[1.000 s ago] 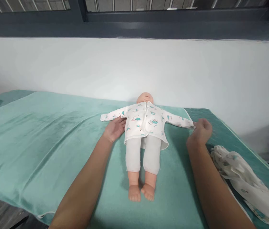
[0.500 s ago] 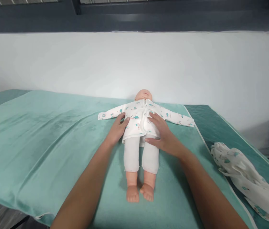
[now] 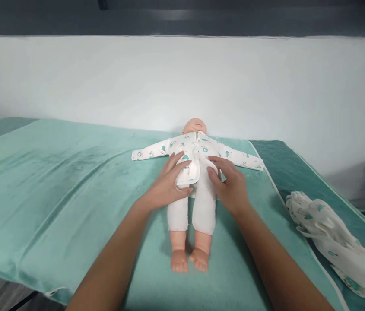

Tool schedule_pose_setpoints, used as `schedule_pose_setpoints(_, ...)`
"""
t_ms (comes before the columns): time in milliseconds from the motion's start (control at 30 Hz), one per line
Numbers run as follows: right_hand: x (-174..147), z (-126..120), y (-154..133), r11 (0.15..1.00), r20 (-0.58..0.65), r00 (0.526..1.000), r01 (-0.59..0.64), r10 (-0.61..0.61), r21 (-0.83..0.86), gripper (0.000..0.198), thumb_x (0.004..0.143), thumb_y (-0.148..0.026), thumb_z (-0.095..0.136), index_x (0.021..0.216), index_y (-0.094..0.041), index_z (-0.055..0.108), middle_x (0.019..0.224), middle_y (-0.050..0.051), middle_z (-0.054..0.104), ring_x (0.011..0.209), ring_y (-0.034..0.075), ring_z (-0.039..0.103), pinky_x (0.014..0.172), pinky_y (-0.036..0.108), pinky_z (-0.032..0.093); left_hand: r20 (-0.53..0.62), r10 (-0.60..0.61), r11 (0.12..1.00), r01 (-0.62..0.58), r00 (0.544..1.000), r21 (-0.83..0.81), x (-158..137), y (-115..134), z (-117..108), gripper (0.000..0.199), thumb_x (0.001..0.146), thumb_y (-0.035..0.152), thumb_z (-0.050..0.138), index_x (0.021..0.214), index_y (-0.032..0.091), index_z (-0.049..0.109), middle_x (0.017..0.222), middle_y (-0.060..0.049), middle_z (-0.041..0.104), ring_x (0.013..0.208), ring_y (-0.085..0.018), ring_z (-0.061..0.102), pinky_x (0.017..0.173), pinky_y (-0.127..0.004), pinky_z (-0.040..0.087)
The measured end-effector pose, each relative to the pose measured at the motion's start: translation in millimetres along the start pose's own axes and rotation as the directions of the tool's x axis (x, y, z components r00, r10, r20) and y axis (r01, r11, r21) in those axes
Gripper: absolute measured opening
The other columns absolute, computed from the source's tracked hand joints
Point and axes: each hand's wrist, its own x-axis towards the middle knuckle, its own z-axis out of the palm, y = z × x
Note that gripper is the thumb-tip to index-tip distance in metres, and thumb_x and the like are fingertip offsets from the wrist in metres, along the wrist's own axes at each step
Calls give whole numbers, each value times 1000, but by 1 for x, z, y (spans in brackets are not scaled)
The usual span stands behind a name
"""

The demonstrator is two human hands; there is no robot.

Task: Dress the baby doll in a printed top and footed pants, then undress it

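Observation:
A baby doll (image 3: pixel 179 242) lies on its back, head toward the wall, in a white patterned baby shirt (image 3: pixel 182 142) with both sleeves stretched sideways. Its legs (image 3: pixel 203 214) are white cloth, and its feet are bare. My left hand (image 3: pixel 169 181) rests on the shirt's left front and hem, fingers spread, thumb by the top of the leg. With bent fingers and thumb, my right hand (image 3: pixel 232 183) grips the shirt's right front panel, which is folded back so the white body underneath shows. Part of that panel is hidden behind the fingers.
Under the doll a light green sheet (image 3: pixel 72 172) covers the surface, with a darker green strip (image 3: pixel 276 164) along the right. A bundled white patterned cloth (image 3: pixel 334 242) lies at the right. Behind stands a white wall (image 3: pixel 182 77).
My left hand has moved right and onto the shirt front. My right hand has closed on the right front panel and drawn it aside. The view has tilted slightly down.

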Motion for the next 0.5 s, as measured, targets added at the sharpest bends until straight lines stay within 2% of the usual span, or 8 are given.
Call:
schedule_pose_setpoints(67,1,0,-1,996,-61,996,-63,67,55,10,93,-27,55,88,-22,62,102,5,67,100,20,61,90,37,47,-76,15,999,-12,997,41,0,2,2,62,79,19,63,139,24,46,162,-7,24,153,-25,15,124,-45,24)
schedule_pose_setpoints(133,2,1,-3,982,-76,983,-156,165,106,16,92,-31,57,79,-22,58,86,2,60,85,18,56,79,33,45,-168,28,999,-20,985,44,1,3,4,48,84,19,58,132,22,53,157,-8,37,148,-23,28,122,-43,28)
schedule_pose_setpoints(233,2,0,-4,914,-50,929,-350,367,207,31,92,-38,57,68,-21,46,66,-4,43,64,13,41,61,28,35,-319,1,999,-13,948,-34,4,1,4,27,91,24,51,116,22,62,140,-7,57,134,-20,49,115,-40,37)
schedule_pose_setpoints(300,1,-1,-3,857,-51,878,-449,475,253,38,91,-42,57,64,-21,39,62,-6,33,59,11,33,56,27,28,-390,-104,986,43,915,-164,5,-2,4,20,93,28,51,106,22,64,128,-5,65,122,-20,58,104,-36,45)
schedule_pose_setpoints(367,2,-1,1,815,-67,838,-504,542,286,41,90,-45,58,63,-22,36,61,-7,30,59,11,29,54,27,25,-427,-260,936,118,866,-332,7,-7,3,19,92,34,53,98,21,65,114,-5,70,108,-19,63,90,-32,49)
schedule_pose_setpoints(433,2,0,8,776,-78,804,-536,589,332,40,88,-46,59,64,-22,38,61,-7,30,59,11,29,54,27,25,-461,-403,856,147,791,-495,8,-13,3,22,90,40,56,91,20,64,97,-3,70,93,-17,63,81,-29,49)
schedule_pose_setpoints(500,2,2,17,726,-83,764,-564,640,394,35,85,-46,60,67,-21,44,62,-7,34,59,11,31,55,26,28,-477,-515,762,125,712,-635,9,-20,3,24,87,42,60,86,19,63,85,-1,66,80,-14,60,75,-27,47)
